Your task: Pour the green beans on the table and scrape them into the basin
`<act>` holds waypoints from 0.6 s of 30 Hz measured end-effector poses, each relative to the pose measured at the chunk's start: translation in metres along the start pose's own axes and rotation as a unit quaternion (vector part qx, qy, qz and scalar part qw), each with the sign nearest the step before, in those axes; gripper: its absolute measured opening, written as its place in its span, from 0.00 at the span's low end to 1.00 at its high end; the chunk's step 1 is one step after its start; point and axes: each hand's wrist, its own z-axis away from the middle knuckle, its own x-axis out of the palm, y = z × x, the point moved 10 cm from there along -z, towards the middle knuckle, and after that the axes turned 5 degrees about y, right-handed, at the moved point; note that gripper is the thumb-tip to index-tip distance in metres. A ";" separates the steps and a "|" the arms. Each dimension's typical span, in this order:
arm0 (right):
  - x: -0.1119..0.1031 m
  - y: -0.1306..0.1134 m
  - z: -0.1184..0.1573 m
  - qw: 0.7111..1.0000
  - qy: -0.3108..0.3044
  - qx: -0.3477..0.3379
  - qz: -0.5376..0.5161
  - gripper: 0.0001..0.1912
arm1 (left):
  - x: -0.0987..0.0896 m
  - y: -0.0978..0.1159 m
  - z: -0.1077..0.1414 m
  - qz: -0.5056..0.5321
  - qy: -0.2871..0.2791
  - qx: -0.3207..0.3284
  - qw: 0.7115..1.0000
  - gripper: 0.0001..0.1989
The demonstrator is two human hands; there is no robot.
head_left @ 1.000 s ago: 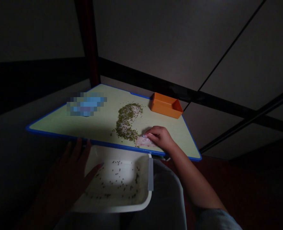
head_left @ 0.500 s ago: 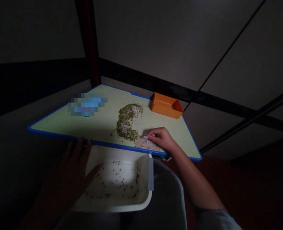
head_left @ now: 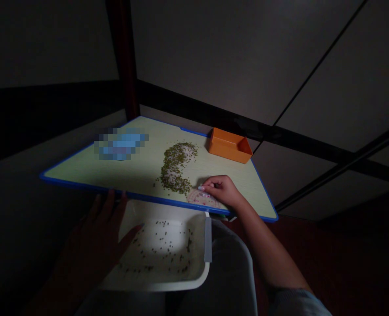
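My right hand (head_left: 221,190) rests at the near edge of the board (head_left: 135,177), with thumb and fingers pinched on a clear, half-round protractor (head_left: 199,198) with pink markings. The protractor lies nearly flat beside the lower end of a heap of small green beans or grains (head_left: 173,166). Pale bits show among the heap. My left hand (head_left: 95,232) is in deep shadow at the left side of a white plastic basin (head_left: 168,286). Its fingers are spread, and it holds nothing that I can see. Several loose beans are scattered over the basin's floor.
An orange open box (head_left: 230,151) stands at the board's far right corner. Toward the left lies a blurred blue item (head_left: 122,145). The board has a blue rim, with the basin under its near edge. Dark cabinet panels (head_left: 207,57) rise behind.
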 end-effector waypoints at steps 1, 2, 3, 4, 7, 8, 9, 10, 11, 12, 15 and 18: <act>0.000 0.000 0.000 1.000 0.000 0.001 -0.003 0.16 | 0.000 0.000 0.000 0.001 -0.001 0.000 1.000 0.42; 0.001 0.000 0.000 1.000 -0.001 0.003 -0.007 0.16 | 0.001 0.000 0.000 0.001 -0.003 -0.001 1.000 0.41; 0.001 0.001 0.000 1.000 -0.001 0.004 -0.011 0.15 | 0.001 -0.001 0.000 0.000 -0.004 -0.004 1.000 0.41; 0.001 0.001 0.000 1.000 0.001 0.007 -0.016 0.15 | 0.002 -0.001 0.000 0.000 -0.006 -0.004 1.000 0.42; -0.004 0.003 -0.001 0.999 0.020 0.015 -0.034 0.16 | 0.002 -0.001 -0.001 0.000 -0.008 -0.004 1.000 0.43; -0.006 0.004 -0.001 0.999 0.027 0.017 -0.038 0.16 | 0.002 -0.001 -0.001 0.000 -0.008 -0.001 1.000 0.43; -0.007 0.004 -0.001 0.998 0.033 0.018 -0.041 0.16 | 0.002 -0.001 -0.001 0.000 -0.007 -0.001 1.000 0.43; -0.009 0.004 0.000 0.998 0.037 0.019 -0.042 0.16 | 0.002 -0.001 -0.001 -0.002 -0.006 -0.002 1.000 0.43; -0.010 0.004 0.000 0.998 0.040 0.021 -0.042 0.16 | 0.001 -0.001 -0.001 -0.004 -0.007 -0.003 1.000 0.43; -0.011 0.005 0.000 0.998 0.043 0.024 -0.043 0.16 | 0.002 -0.001 0.000 -0.005 -0.007 -0.002 1.000 0.43; -0.011 0.008 0.000 0.998 0.039 0.036 -0.042 0.17 | 0.003 -0.001 0.000 -0.009 -0.010 -0.002 1.000 0.42; -0.006 0.009 0.000 0.998 0.017 0.037 -0.038 0.18 | 0.003 -0.002 0.000 -0.009 -0.010 -0.005 1.000 0.42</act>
